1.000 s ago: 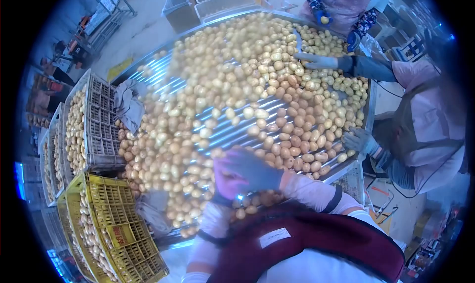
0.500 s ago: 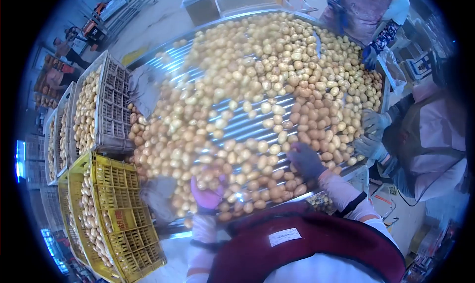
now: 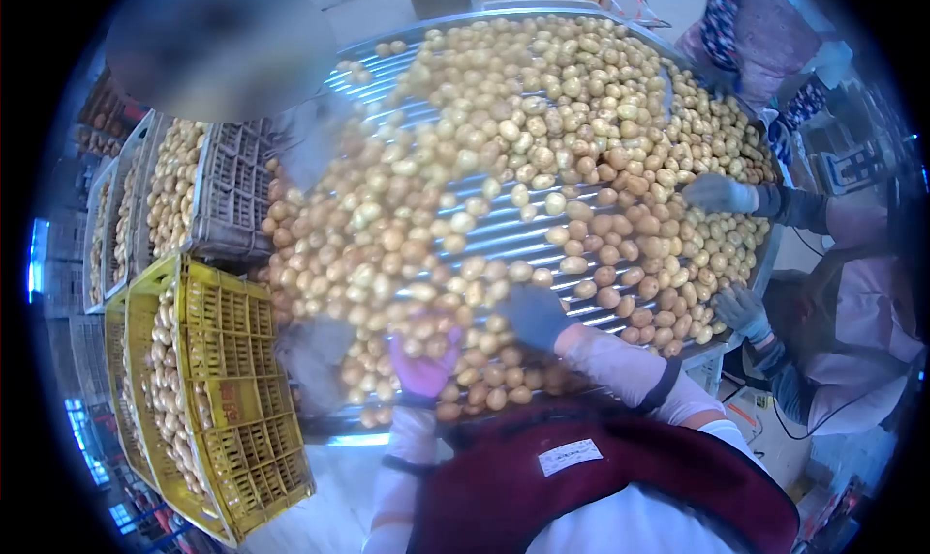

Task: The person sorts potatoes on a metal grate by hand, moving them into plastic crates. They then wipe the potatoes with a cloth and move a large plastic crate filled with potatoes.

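Heaps of tan potatoes [image 3: 383,254] cover a metal roller table [image 3: 518,220] in front of me. My left hand [image 3: 424,368], in a pink glove, is at the near edge with thumb and fingers spread in a cup against the potatoes. I cannot make out a firm hold on any of them. My right hand [image 3: 536,318], in a dark grey glove, reaches over the potatoes near the middle of the near side. Its fingers are blurred, and what lies beneath them is hidden.
At my left stand a yellow crate [image 3: 242,399] and a grey crate [image 3: 232,181], both holding potatoes. A co-worker's gloved hands [image 3: 719,194] touch potatoes on the right. Another person [image 3: 765,41] stands at the far right. A blurred dark shape [image 3: 218,50] blocks the upper left.
My right hand has moved left, toward my left hand, baring rollers behind it. The co-worker's hands have spread apart. A blurred shape has entered at upper left, and the view has shifted slightly.
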A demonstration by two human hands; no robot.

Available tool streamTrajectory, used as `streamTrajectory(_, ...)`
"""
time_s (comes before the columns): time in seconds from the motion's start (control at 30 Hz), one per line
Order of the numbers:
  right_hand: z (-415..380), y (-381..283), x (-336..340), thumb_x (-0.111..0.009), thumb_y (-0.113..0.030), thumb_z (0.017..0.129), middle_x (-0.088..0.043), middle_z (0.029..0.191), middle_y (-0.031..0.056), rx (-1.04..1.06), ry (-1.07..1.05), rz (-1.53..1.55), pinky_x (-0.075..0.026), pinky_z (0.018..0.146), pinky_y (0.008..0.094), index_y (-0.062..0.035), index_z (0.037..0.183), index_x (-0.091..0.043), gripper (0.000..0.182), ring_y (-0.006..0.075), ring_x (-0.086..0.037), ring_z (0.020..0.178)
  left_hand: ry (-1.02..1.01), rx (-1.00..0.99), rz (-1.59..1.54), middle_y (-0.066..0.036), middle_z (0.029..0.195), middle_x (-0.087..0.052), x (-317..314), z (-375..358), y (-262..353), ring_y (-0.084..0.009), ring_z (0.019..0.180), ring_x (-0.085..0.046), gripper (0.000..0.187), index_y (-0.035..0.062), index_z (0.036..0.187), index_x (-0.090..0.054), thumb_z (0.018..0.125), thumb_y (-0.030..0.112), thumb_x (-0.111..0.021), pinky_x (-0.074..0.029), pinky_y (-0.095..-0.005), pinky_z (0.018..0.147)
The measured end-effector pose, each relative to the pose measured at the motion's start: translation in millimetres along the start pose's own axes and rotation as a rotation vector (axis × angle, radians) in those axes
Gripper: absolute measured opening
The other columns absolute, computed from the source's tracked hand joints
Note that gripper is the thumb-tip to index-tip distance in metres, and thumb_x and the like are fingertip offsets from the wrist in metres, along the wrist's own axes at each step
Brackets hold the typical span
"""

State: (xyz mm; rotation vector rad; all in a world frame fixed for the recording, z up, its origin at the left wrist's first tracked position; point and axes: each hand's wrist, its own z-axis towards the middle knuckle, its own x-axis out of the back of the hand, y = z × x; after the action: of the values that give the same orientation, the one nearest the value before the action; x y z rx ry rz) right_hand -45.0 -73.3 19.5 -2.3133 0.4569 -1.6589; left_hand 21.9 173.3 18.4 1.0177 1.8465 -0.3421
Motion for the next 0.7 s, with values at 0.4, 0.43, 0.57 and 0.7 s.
streamTrajectory(0.4,-84,22,-6,-0.057,-0.028,0.1,-0.053,0.135,0.0111,0.201,0.358,1.449,-0.049,0.103,0.0415,-0.0085,0.143,-0.045,0.048,0.0252,-0.055,0.123,-0.304,0.237,0.573,-0.013,0.142,-0.049,-83,7,-64,-0.0332,0.126,-0.053,0.056,0.008,0.144,-0.041,0.104,0.047,-0.039,-0.047,-0.0492,0.105)
streamTrajectory(0.43,-100,9,11,-0.055,-0.029,0.101,-0.052,0.138,0.0117,0.204,0.229,1.913,-0.049,0.104,0.0439,-0.0093,0.144,-0.044,0.048,0.0263,-0.054,0.125,-0.357,0.261,0.711,-0.013,0.142,-0.049,-96,7,-80,-0.0323,0.125,-0.054,0.054,0.0076,0.144,-0.041,0.105,0.045,-0.038,-0.047,-0.0489,0.105)
streamTrajectory(0.57,-147,25,-16,-0.05,-0.035,0.103,-0.053,0.138,0.0096,0.185,0.382,2.409,-0.051,0.1,0.0496,-0.0129,0.144,-0.045,0.048,0.0272,-0.055,0.125,-0.661,0.252,1.123,-0.014,0.129,-0.057,-129,19,-142,-0.027,0.119,-0.058,0.049,0.0023,0.137,-0.046,0.107,0.039,-0.038,-0.05,-0.0414,0.099)
streamTrajectory(0.7,-221,54,-106,-0.05,-0.04,0.102,-0.057,0.132,0.0061,0.32,0.759,2.577,-0.055,0.092,0.0474,-0.0146,0.141,-0.048,0.047,0.0241,-0.057,0.12,-1.203,0.342,1.409,-0.013,0.124,-0.059,-147,-5,-219,-0.02,0.112,-0.06,0.04,-0.0021,0.134,-0.047,0.105,0.025,-0.047,-0.052,-0.0307,0.094)
